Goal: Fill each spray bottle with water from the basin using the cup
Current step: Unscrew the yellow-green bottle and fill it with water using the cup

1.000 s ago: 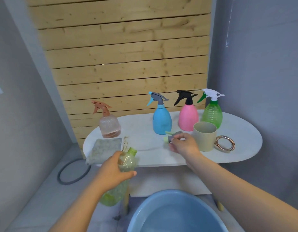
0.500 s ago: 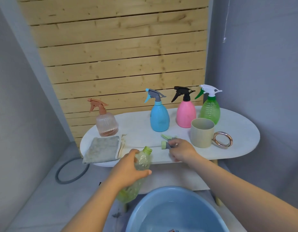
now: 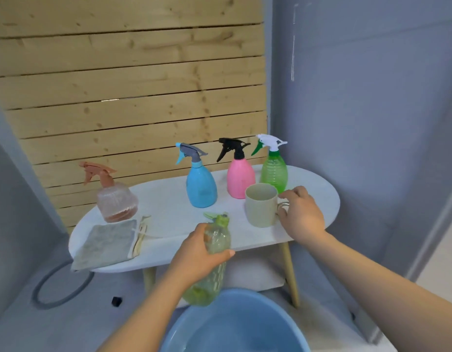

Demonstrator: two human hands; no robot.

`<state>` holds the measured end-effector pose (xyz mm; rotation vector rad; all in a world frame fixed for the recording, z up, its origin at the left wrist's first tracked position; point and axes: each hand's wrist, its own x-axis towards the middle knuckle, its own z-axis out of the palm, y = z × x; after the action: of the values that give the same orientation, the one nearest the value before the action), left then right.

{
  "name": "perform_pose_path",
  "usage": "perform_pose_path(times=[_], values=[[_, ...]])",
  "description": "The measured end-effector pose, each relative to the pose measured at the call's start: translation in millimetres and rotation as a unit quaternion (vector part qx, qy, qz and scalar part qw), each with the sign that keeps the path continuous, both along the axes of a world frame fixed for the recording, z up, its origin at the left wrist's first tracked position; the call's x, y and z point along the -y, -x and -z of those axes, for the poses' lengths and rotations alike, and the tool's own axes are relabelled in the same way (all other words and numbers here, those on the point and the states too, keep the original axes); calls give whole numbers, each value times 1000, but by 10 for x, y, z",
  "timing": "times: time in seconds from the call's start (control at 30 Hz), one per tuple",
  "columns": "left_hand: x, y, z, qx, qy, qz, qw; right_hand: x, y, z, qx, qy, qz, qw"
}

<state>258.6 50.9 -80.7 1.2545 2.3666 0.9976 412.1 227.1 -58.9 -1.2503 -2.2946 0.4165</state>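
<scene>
the left hand [image 3: 197, 252] gripped an uncapped pale green bottle [image 3: 212, 260] by its upper body, holding it tilted above the blue basin [image 3: 235, 323] of water. the right hand [image 3: 299, 214] curled around the handle of the beige cup [image 3: 261, 205] standing on the white tabletop [image 3: 169, 209]. behind stood pink [image 3: 240, 177], blue [image 3: 200, 186], green [image 3: 273, 171] and clear [image 3: 115, 201] spray bottles; a grey cloth [image 3: 105, 243] lay at the left.
</scene>
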Motion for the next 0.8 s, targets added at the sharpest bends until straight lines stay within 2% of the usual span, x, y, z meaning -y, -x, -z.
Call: perform_pose_path(times=[0.13,0.4,0.63,0.8], values=[[-158,-102,50,13,9,22,1000,-73,-23,40,88,50,10,995],[-311,-179,72,50,0,36,998,-194,5,80,40,108,53,992],[-170,-124,36,95,-15,49,994,-137,1,26,86,126,54,987],[76,-35,-34,135,-21,64,989,48,-73,-131,101,89,13,991]])
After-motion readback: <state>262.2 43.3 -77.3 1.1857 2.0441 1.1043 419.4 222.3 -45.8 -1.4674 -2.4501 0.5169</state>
